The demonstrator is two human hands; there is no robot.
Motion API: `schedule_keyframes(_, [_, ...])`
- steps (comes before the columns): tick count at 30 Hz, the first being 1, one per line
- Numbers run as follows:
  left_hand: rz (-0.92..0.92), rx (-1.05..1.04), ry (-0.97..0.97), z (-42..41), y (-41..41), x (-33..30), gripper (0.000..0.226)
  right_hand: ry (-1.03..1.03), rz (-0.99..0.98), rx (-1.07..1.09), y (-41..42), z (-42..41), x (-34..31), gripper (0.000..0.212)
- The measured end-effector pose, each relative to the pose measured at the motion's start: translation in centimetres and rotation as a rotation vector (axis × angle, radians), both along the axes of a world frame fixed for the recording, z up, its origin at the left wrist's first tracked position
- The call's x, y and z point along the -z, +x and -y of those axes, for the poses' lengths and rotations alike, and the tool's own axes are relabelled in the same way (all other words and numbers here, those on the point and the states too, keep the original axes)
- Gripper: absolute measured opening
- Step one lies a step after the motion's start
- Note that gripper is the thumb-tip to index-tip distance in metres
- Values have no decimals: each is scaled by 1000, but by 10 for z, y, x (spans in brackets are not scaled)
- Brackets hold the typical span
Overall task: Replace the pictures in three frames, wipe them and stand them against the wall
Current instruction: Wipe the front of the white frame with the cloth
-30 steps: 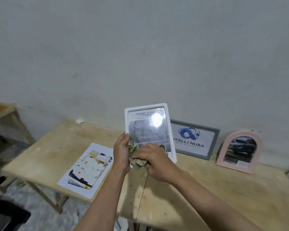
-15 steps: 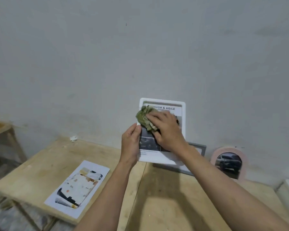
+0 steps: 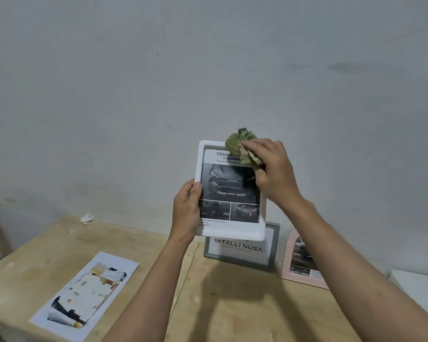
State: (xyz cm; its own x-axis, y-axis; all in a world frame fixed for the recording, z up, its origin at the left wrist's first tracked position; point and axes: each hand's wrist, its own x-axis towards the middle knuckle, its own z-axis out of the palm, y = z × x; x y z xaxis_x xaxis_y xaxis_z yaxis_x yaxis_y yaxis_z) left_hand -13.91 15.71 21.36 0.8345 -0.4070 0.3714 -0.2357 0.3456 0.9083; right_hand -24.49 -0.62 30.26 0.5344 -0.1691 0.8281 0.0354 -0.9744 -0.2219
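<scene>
From over the shoulder, the right hand (image 3: pixel 274 169), bunched round the green cloth (image 3: pixel 241 149), has swept up to the top edge of the white frame (image 3: pixel 232 233) gripped above the desk (image 3: pixel 208 304) by the left hand (image 3: pixel 187 213), so the wiping looks nearly finished.

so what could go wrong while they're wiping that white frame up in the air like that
1. The left hand alone grips the white frame by one edge above the table; pressure from the right hand rubbing the green cloth at the top corner might twist it loose.
2. A dropped frame could hit the grey frame or pink arched frame leaning against the wall directly below.
</scene>
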Motion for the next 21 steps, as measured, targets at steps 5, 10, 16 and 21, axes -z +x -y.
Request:
schedule_keyframes(5, [-24,-19,-47,13,-11,-4,27,-206,-179,111,-15,21,35,60])
schedule_keyframes(10, [-101,-107,-49,20,-2,0,27,-18,-305,-52,-49,-1,112,63])
schedule_keyframes(16, [-182,-70,46,34,-1,13,30,732,-329,-324,-63,22,70,65])
schedule_keyframes(21, [-89,110,88,54,-18,1,29,356,86,75,-25,43,9,65])
